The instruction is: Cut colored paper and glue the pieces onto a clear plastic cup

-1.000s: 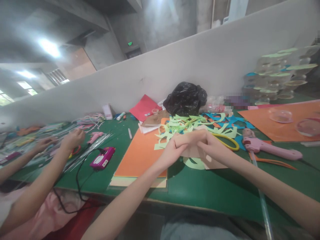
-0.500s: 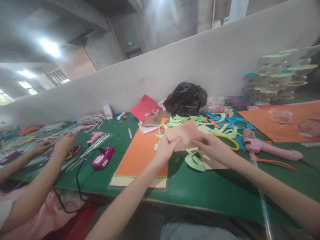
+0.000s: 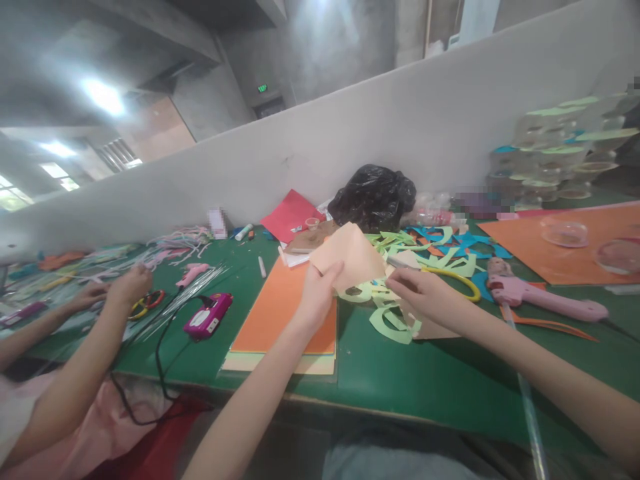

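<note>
My left hand (image 3: 319, 297) pinches a piece of peach paper (image 3: 350, 253) between thumb and fingers, holding it up above the table. The sheet is tilted, with one corner pointing up. My right hand (image 3: 415, 288) is beside the paper's right corner with its fingers curled together. Whether its fingertips grip that corner is hard to see. Behind my right hand lie yellow-handled scissors (image 3: 473, 288) among green paper offcuts (image 3: 395, 325). Another peach sheet (image 3: 433, 328) rests under my right wrist. An orange paper stack (image 3: 280, 313) lies beneath my left forearm.
A pink glue gun (image 3: 555, 301) lies at right, near orange sheets (image 3: 525, 247) with clear cups. A black plastic bag (image 3: 373, 197) sits against the wall. At left are a purple power socket (image 3: 210, 317), wires, and another person's hands (image 3: 127, 287).
The peach paper has turned and shifted slightly left, its corner now pointing up. My left hand moved a little left with it; the right hand's fingers have come off its lower edge.
</note>
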`<state>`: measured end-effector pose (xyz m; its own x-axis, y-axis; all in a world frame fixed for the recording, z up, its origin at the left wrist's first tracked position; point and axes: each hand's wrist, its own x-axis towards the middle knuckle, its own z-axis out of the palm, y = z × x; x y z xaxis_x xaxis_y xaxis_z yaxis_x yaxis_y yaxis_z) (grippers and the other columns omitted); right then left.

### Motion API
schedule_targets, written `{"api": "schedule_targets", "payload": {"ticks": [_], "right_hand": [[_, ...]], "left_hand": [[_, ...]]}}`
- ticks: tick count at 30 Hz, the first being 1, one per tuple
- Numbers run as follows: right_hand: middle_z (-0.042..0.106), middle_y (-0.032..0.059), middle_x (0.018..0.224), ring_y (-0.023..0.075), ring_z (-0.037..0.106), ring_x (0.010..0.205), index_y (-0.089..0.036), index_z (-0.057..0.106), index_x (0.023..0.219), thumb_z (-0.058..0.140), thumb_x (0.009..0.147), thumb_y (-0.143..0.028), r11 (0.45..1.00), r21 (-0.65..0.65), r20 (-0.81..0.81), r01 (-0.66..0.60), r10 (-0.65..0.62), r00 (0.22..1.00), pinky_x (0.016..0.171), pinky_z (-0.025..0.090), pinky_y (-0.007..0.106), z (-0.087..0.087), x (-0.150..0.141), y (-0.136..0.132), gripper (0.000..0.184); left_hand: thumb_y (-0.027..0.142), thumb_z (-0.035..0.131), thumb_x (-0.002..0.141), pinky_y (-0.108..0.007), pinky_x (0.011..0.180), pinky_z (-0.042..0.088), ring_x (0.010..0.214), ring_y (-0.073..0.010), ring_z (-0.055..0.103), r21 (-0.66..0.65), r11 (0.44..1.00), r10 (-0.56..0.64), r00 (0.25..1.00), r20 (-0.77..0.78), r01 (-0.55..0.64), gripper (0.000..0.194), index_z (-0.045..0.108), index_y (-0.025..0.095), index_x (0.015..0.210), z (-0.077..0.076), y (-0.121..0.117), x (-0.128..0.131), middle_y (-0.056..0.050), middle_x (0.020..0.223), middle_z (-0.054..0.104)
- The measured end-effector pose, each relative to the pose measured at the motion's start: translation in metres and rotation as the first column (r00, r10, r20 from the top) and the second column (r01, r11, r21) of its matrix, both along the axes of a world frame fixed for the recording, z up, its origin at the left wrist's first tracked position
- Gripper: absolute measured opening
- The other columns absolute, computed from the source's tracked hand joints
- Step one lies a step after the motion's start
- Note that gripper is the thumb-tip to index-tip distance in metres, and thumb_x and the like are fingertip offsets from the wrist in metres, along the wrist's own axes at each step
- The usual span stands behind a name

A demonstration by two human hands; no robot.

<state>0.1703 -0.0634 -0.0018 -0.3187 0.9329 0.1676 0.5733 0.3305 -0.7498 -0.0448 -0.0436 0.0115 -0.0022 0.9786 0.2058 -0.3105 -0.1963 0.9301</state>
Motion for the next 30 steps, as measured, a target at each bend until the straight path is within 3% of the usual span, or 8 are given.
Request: {"api": "schedule_targets", "payload": {"ticks": [4, 7, 13, 16, 20, 23, 26, 30], "right_hand": [[0.063, 0.0035, 0.083, 0.0187, 0.055, 0.075, -0.021, 0.061, 0.093, 0.044, 0.093, -0.057, 0.995, -0.001, 0.140, -0.104, 0.103, 0.985, 0.068, 0.039, 0.030, 0.000, -0.001, -0.002, 0.039], [0.064, 0.0055, 0.087, 0.0201, 0.057, 0.080, -0.021, 0.062, 0.093, 0.045, 0.093, -0.058, 0.989, 0.026, 0.219, -0.148, 0.139, 0.966, 0.072, 0.039, 0.032, 0.001, -0.003, -0.004, 0.041], [0.066, 0.0057, 0.089, 0.0198, 0.057, 0.080, -0.020, 0.063, 0.093, 0.044, 0.095, -0.057, 0.988, 0.038, 0.261, -0.147, 0.132, 0.956, 0.071, 0.040, 0.032, 0.000, -0.004, -0.006, 0.041], [0.065, 0.0051, 0.086, 0.0198, 0.058, 0.079, -0.020, 0.063, 0.090, 0.043, 0.096, -0.055, 0.986, 0.055, 0.281, -0.156, 0.134, 0.950, 0.071, 0.039, 0.032, -0.002, -0.005, -0.005, 0.040], [0.067, 0.0063, 0.088, 0.0216, 0.059, 0.085, -0.020, 0.064, 0.088, 0.045, 0.095, -0.050, 0.984, 0.095, 0.288, -0.153, 0.120, 0.950, 0.074, 0.041, 0.033, -0.003, -0.006, -0.004, 0.036], [0.068, 0.0067, 0.088, 0.0219, 0.060, 0.085, -0.021, 0.064, 0.087, 0.045, 0.095, -0.048, 0.983, 0.109, 0.278, -0.145, 0.110, 0.954, 0.075, 0.041, 0.033, -0.003, -0.005, -0.004, 0.034], [0.068, 0.0071, 0.087, 0.0215, 0.060, 0.083, -0.021, 0.064, 0.086, 0.045, 0.096, -0.048, 0.981, 0.125, 0.265, -0.150, 0.113, 0.958, 0.073, 0.042, 0.033, -0.003, -0.004, -0.004, 0.035], [0.068, 0.0065, 0.087, 0.0212, 0.060, 0.083, -0.021, 0.065, 0.087, 0.046, 0.097, -0.046, 0.978, 0.150, 0.281, -0.143, 0.097, 0.955, 0.073, 0.041, 0.032, -0.007, -0.004, -0.001, 0.034]], "left_hand": [[0.025, 0.075, 0.077, -0.037, 0.103, 0.051, 0.119, -0.0256, 0.066, 0.018, 0.994, 0.108, 0.994, 0.018, -0.108, 0.051, 0.062, 0.017, 0.125, 0.008, 0.005, -0.012, -0.012, 0.129, 0.070], [0.023, 0.070, 0.076, -0.035, 0.095, 0.055, 0.112, -0.0249, 0.069, 0.017, 0.985, 0.170, 0.981, -0.091, -0.170, 0.050, 0.062, 0.018, 0.125, 0.014, 0.010, -0.034, -0.010, 0.126, 0.071], [0.018, 0.063, 0.065, -0.027, 0.079, 0.054, 0.093, -0.0208, 0.070, -0.121, 0.981, 0.088, 0.911, -0.404, -0.149, 0.052, 0.062, 0.016, 0.117, 0.016, 0.021, -0.117, -0.007, 0.107, 0.075], [0.022, 0.065, 0.061, -0.029, 0.073, 0.053, 0.085, -0.0229, 0.069, -0.223, 0.970, -0.054, 0.809, -0.585, -0.096, 0.049, 0.064, 0.013, 0.109, 0.017, 0.028, -0.159, -0.007, 0.097, 0.075], [0.022, 0.063, 0.058, -0.029, 0.078, 0.053, 0.092, -0.0253, 0.067, -0.168, 0.974, -0.028, 0.649, -0.760, -0.155, 0.045, 0.063, 0.015, 0.102, 0.020, 0.033, -0.186, -0.004, 0.092, 0.073], [0.021, 0.059, 0.058, -0.030, 0.080, 0.053, 0.095, -0.0251, 0.066, -0.122, 0.976, -0.015, 0.506, -0.862, -0.180, 0.045, 0.061, 0.016, 0.103, 0.023, 0.036, -0.182, -0.004, 0.094, 0.071], [0.019, 0.057, 0.061, -0.032, 0.080, 0.054, 0.092, -0.0249, 0.066, -0.091, 0.968, -0.023, 0.281, -0.960, -0.234, 0.046, 0.058, 0.015, 0.107, 0.023, 0.041, -0.169, -0.006, 0.096, 0.070], [0.015, 0.057, 0.065, -0.049, 0.104, 0.043, 0.122, -0.0381, 0.055, 0.053, 0.946, 0.088, 0.095, -0.992, -0.321, 0.056, 0.055, 0.008, 0.121, 0.014, 0.045, -0.156, -0.021, 0.123, 0.061]]}}
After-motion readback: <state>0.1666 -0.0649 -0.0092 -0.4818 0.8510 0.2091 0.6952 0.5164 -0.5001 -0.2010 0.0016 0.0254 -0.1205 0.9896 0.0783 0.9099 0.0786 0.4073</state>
